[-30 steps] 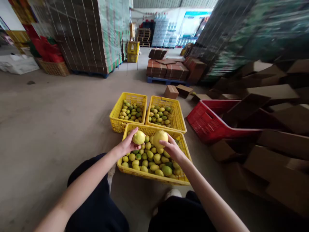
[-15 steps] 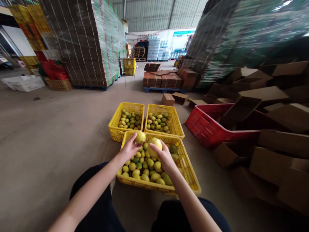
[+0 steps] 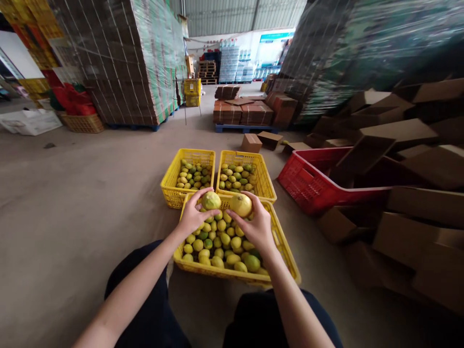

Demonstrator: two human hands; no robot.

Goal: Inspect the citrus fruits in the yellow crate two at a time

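Observation:
Between the thumb and fingers of my left hand [image 3: 194, 212] is a greenish-yellow lemon [image 3: 211, 200]. My right hand [image 3: 258, 223] grips a larger, paler yellow lemon [image 3: 240, 205] the same way. Both lemons are held side by side, a small gap apart, above the near yellow crate [image 3: 232, 276]. Inside that crate lie many loose lemons [image 3: 218, 241], yellow with a few greener ones. My right hand and forearm hide part of the crate's right side.
Two more yellow crates, left [image 3: 168, 189] and right [image 3: 266, 186], hold smaller fruit beyond the near one. On the right stand a red crate [image 3: 304, 186] and a heap of open cardboard boxes [image 3: 416, 232]. Flattened cartons [image 3: 257, 115] sit on a blue pallet farther back.
Both hands have turned and brought the lemons level, showing them more fully. The right hand's lemon has shifted slightly right and up. The view has tipped down slightly.

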